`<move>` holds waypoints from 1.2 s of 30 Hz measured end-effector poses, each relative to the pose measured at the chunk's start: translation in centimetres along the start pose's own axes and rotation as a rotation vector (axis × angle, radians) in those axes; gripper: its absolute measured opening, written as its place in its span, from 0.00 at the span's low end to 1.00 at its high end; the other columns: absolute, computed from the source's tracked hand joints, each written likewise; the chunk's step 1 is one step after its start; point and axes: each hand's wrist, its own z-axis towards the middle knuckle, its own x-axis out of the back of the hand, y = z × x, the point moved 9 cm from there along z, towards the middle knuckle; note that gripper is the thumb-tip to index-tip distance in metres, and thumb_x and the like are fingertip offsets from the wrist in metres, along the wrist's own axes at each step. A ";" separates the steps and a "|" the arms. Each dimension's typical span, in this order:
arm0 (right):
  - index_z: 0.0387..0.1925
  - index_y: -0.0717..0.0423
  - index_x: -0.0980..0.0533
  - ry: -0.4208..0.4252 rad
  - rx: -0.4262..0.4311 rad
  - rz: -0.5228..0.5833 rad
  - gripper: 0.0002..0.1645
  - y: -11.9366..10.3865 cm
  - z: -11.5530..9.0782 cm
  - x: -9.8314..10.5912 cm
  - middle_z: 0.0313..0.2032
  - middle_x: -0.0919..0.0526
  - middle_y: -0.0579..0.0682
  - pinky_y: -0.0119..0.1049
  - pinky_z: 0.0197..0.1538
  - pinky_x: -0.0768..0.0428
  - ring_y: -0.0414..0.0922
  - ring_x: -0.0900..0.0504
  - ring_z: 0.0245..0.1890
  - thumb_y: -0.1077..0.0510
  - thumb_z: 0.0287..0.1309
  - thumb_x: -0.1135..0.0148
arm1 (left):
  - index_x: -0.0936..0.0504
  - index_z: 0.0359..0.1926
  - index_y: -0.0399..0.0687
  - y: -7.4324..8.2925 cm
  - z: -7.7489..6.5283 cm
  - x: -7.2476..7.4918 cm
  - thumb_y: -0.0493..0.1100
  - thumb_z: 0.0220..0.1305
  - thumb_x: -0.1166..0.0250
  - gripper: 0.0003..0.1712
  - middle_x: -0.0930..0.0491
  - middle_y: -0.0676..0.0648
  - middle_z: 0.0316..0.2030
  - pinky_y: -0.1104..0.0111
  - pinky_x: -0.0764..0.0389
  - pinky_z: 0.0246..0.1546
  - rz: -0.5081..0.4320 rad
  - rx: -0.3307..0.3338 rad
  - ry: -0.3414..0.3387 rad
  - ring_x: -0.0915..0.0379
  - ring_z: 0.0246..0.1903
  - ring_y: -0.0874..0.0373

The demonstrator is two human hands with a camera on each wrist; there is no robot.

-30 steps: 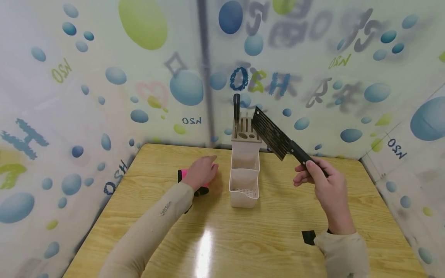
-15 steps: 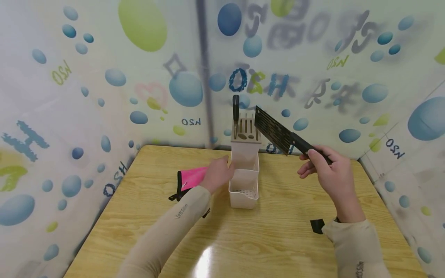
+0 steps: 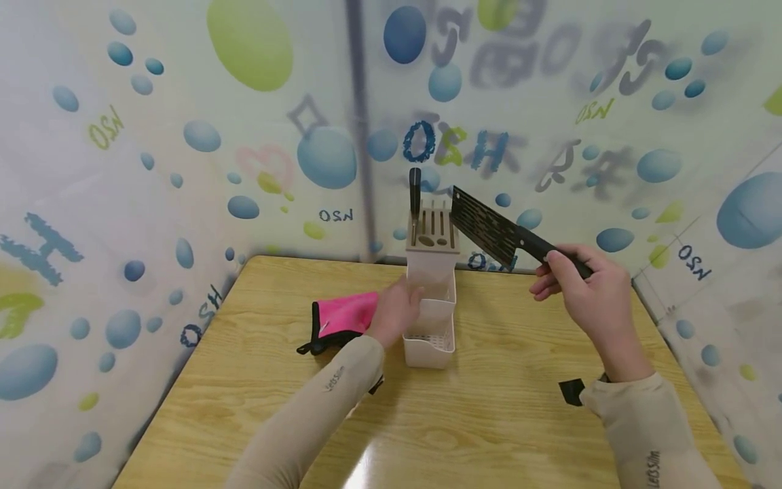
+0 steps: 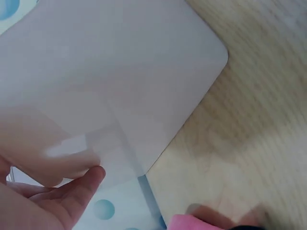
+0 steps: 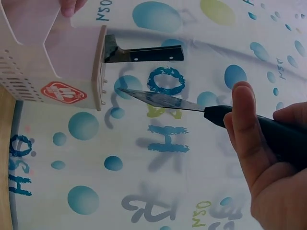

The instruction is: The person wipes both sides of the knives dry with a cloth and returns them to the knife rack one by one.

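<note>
A white knife holder (image 3: 430, 353) with a slotted brown top and stepped open compartments stands upright in the middle of the table. My left hand (image 3: 397, 314) pinches the rim of its left wall; in the left wrist view the fingertips (image 4: 96, 177) meet at that edge. My right hand (image 3: 595, 295) grips the black handle of a cleaver (image 3: 485, 225). The dark blade slants up to the left, its tip beside the holder's slotted top; the right wrist view shows the blade apart from the holder. Another black-handled knife (image 3: 415, 193) stands in the leftmost slot.
A pink cloth-like item (image 3: 345, 314) with black edging lies on the wooden table (image 3: 489, 421) just left of the holder. Behind the table rises a patterned wall (image 3: 330, 75). A black flap (image 3: 572, 392) hangs at the right cuff.
My left hand has moved right from above the pink item to the holder's wall and taken hold of its rim. My right hand has shifted slightly right and up with the cleaver.
</note>
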 end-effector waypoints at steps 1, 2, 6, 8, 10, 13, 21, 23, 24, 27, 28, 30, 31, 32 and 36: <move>0.52 0.69 0.22 0.002 -0.002 0.001 0.19 -0.1 0.1 0.1 0.29 0.13 0.41 0.34 0.31 0.12 0.41 0.12 0.23 0.54 0.77 0.44 | 0.22 0.55 0.38 0.0 -0.1 0.0 0.52 0.80 0.44 0.20 0.15 0.40 0.45 0.51 0.16 0.51 -0.009 0.001 0.003 0.18 0.49 0.45; 0.52 0.69 0.22 0.005 -0.001 0.001 0.19 -0.3 0.3 0.2 0.28 0.13 0.41 0.34 0.30 0.12 0.41 0.12 0.23 0.55 0.76 0.44 | 0.22 0.55 0.38 0.0 -0.1 0.0 0.51 0.80 0.44 0.20 0.15 0.40 0.46 0.51 0.16 0.52 -0.015 -0.002 0.009 0.18 0.50 0.44; 0.50 0.70 0.20 0.011 0.020 -0.041 0.19 -1.0 0.9 0.5 0.26 0.14 0.40 0.31 0.27 0.13 0.39 0.14 0.21 0.55 0.75 0.42 | 0.20 0.54 0.38 0.1 -0.3 0.3 0.51 0.79 0.42 0.20 0.14 0.38 0.47 0.49 0.17 0.53 -0.035 -0.020 0.034 0.17 0.51 0.42; 0.48 0.70 0.19 0.013 0.037 -0.073 0.18 -1.5 1.3 0.7 0.25 0.14 0.41 0.30 0.26 0.14 0.39 0.15 0.19 0.55 0.75 0.42 | 0.20 0.54 0.37 0.2 -0.4 0.4 0.50 0.78 0.42 0.19 0.14 0.37 0.48 0.48 0.17 0.55 -0.039 -0.034 0.049 0.17 0.52 0.41; 0.46 0.68 0.18 0.007 0.049 -0.117 0.19 -2.0 1.7 0.8 0.24 0.15 0.43 0.28 0.25 0.15 0.39 0.16 0.18 0.54 0.75 0.42 | 0.20 0.53 0.37 0.2 -0.4 0.5 0.50 0.78 0.41 0.19 0.14 0.37 0.48 0.48 0.17 0.54 -0.045 -0.044 0.058 0.17 0.52 0.41; 0.43 0.66 0.17 -0.004 0.055 -0.172 0.19 -2.6 2.4 0.8 0.22 0.16 0.42 0.28 0.24 0.17 0.39 0.17 0.16 0.52 0.75 0.43 | 0.20 0.52 0.37 0.2 -0.4 0.5 0.49 0.78 0.41 0.18 0.14 0.37 0.45 0.48 0.17 0.54 -0.058 -0.037 0.058 0.17 0.51 0.42; 0.45 0.62 0.18 -0.050 -0.044 -0.288 0.23 -3.3 4.2 0.9 0.21 0.15 0.47 0.30 0.24 0.17 0.41 0.18 0.16 0.46 0.76 0.46 | 0.20 0.53 0.37 0.7 -0.4 0.0 0.50 0.79 0.43 0.19 0.14 0.38 0.43 0.51 0.16 0.54 -0.065 -0.023 0.035 0.17 0.51 0.44; 0.46 0.61 0.18 -0.067 -0.070 -0.314 0.24 -3.5 4.6 0.9 0.21 0.15 0.49 0.31 0.25 0.18 0.42 0.17 0.16 0.45 0.76 0.47 | 0.21 0.50 0.39 0.8 -0.4 -0.2 0.51 0.80 0.44 0.18 0.15 0.40 0.41 0.52 0.16 0.50 -0.049 -0.021 0.021 0.17 0.48 0.46; 0.46 0.61 0.18 -0.077 -0.079 -0.327 0.24 -3.7 4.9 0.8 0.21 0.15 0.49 0.32 0.25 0.18 0.43 0.17 0.16 0.45 0.76 0.48 | 0.21 0.49 0.39 0.8 -0.4 -0.2 0.51 0.80 0.44 0.18 0.15 0.40 0.40 0.52 0.15 0.49 -0.043 -0.014 0.016 0.18 0.47 0.47; 0.44 0.59 0.18 -0.102 -0.092 -0.370 0.23 -4.2 5.6 0.6 0.20 0.15 0.49 0.33 0.27 0.19 0.45 0.17 0.16 0.44 0.76 0.48 | 0.22 0.49 0.39 0.6 -0.4 -0.3 0.53 0.80 0.45 0.19 0.16 0.41 0.40 0.54 0.15 0.47 -0.020 0.007 0.002 0.18 0.46 0.48; 0.43 0.59 0.19 -0.107 -0.093 -0.382 0.23 -4.5 5.8 0.5 0.19 0.16 0.48 0.33 0.27 0.20 0.46 0.17 0.16 0.44 0.76 0.48 | 0.22 0.49 0.39 0.6 -0.4 -0.3 0.53 0.80 0.45 0.20 0.16 0.41 0.40 0.54 0.15 0.47 -0.012 0.011 -0.001 0.18 0.45 0.48; 0.42 0.59 0.19 -0.119 -0.084 -0.400 0.23 -4.9 6.3 0.3 0.18 0.17 0.48 0.32 0.28 0.21 0.47 0.18 0.16 0.45 0.76 0.48 | 0.22 0.49 0.39 0.5 -0.5 -0.3 0.53 0.80 0.45 0.20 0.17 0.41 0.40 0.54 0.15 0.47 -0.006 0.017 -0.006 0.19 0.45 0.48; 0.41 0.60 0.18 -0.126 -0.077 -0.411 0.23 -5.2 6.5 0.3 0.17 0.17 0.48 0.32 0.28 0.21 0.47 0.18 0.16 0.45 0.76 0.48 | 0.22 0.49 0.38 0.5 -0.5 -0.2 0.53 0.80 0.45 0.20 0.17 0.41 0.40 0.54 0.15 0.47 -0.007 0.020 -0.007 0.19 0.45 0.48; 0.40 0.60 0.18 -0.132 -0.071 -0.423 0.23 -5.4 6.7 0.2 0.16 0.17 0.48 0.32 0.29 0.21 0.47 0.18 0.16 0.45 0.76 0.49 | 0.22 0.49 0.38 0.5 -0.5 -0.2 0.53 0.80 0.45 0.20 0.17 0.40 0.41 0.53 0.15 0.47 -0.008 0.019 -0.006 0.19 0.45 0.47; 0.36 0.59 0.18 -0.161 -0.057 -0.479 0.24 -6.1 7.6 -0.2 0.14 0.18 0.48 0.42 0.37 0.18 0.46 0.18 0.16 0.46 0.77 0.50 | 0.22 0.52 0.36 0.4 -0.6 0.0 0.52 0.80 0.45 0.22 0.16 0.38 0.44 0.51 0.16 0.53 0.003 0.013 0.010 0.18 0.50 0.44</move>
